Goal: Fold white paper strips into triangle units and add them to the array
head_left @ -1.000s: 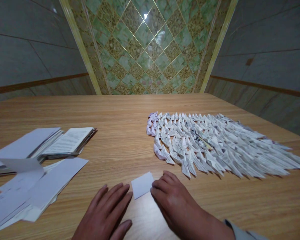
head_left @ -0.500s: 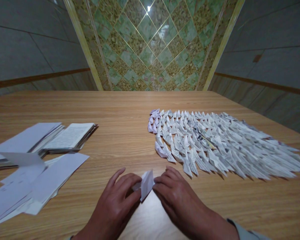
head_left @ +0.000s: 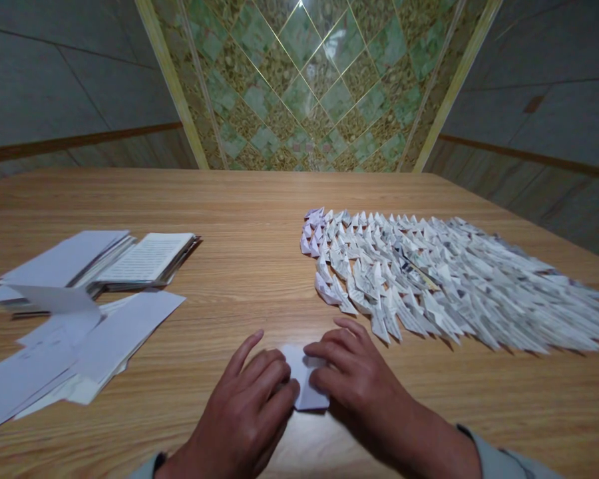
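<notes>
A small folded piece of white paper (head_left: 307,394) lies low at the front middle of the wooden table, between both hands. My left hand (head_left: 252,406) grips its left edge with thumb and fingers. From the other side my right hand (head_left: 352,372) has its fingertips on the paper's upper right part, the fingers bent over it. The fingers cover both sides of the paper, so only its middle and front edge show. Nearest to my right hand, past its fingertips, are folded paper boats (head_left: 389,279) in rows, mostly printed paper, a few of them lilac.
Loose white sheets (head_left: 120,346) lie overlapping at the left. Behind them sit a stack of plain paper (head_left: 67,259) and a stack of printed pages (head_left: 147,258). The table (head_left: 239,213) reaches back to a tiled wall (head_left: 299,86).
The folded paper has gone from standing upright and narrow to lying flatter and wider. My right hand's fingers have moved onto its top. The view has tilted slightly.
</notes>
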`<state>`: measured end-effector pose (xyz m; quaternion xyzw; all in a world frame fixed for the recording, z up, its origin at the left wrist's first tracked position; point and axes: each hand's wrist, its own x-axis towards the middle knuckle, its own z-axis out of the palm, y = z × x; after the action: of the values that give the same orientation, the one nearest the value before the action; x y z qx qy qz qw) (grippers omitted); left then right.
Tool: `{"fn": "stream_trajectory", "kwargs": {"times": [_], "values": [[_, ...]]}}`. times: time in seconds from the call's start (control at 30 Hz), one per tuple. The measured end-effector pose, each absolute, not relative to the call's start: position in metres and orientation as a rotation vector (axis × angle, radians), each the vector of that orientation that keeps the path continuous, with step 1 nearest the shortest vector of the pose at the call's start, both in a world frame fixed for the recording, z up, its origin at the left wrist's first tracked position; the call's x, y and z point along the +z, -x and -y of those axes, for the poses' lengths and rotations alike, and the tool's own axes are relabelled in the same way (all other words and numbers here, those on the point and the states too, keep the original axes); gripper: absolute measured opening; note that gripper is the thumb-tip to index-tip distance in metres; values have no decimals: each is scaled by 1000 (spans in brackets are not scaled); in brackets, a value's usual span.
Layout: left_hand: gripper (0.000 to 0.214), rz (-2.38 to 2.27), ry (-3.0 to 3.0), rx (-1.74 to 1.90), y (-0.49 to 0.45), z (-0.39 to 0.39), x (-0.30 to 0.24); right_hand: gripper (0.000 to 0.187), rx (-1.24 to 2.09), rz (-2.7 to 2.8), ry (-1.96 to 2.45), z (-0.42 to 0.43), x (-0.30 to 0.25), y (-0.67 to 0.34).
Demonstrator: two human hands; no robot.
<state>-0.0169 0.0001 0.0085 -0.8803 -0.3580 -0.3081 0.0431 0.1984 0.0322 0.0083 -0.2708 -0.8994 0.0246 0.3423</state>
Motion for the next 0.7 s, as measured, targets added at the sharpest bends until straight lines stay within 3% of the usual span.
{"fn": "stream_trajectory", "kwargs": {"times": [0.37,0.7], "values": [[27,991,2975,-1007,34,-15,-2,16,201,2384,871,-43,2,-206],[21,1352,3022,-1007,24,-13,4,25,503,2427,1015,-28,16,-204]]}}
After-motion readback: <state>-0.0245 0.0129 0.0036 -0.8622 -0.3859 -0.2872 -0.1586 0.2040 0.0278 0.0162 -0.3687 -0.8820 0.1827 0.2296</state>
